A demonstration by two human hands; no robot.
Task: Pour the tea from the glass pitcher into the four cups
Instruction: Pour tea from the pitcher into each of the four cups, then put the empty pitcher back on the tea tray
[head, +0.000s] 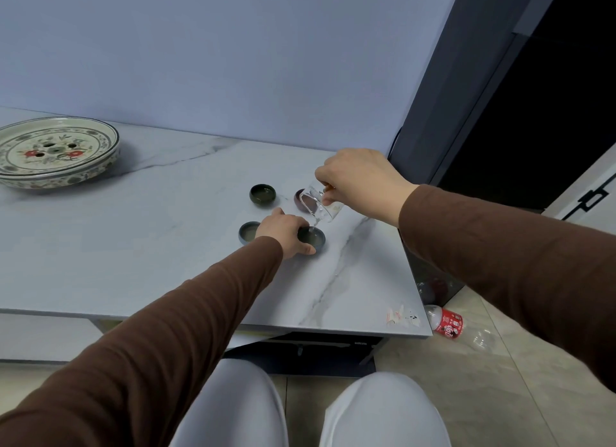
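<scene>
Four small cups stand in a square on the marble table point(140, 246). My right hand point(360, 180) holds the clear glass pitcher point(321, 206) tipped steeply, spout down, and a thin stream falls into the near right dark cup point(313, 238). My left hand point(285, 235) grips that cup at its left side. The near left grey-blue cup point(248, 231) holds pale tea and is partly hidden by my left hand. The far left dark green cup point(263, 194) also holds liquid. The far right brown cup point(299, 200) sits behind the pitcher, mostly hidden.
A large floral ceramic tea tray point(55, 153) sits at the table's back left. The table's right edge lies close to the cups. A plastic bottle point(448, 323) with a red label lies on the floor beside the table's near right corner. My knees are below.
</scene>
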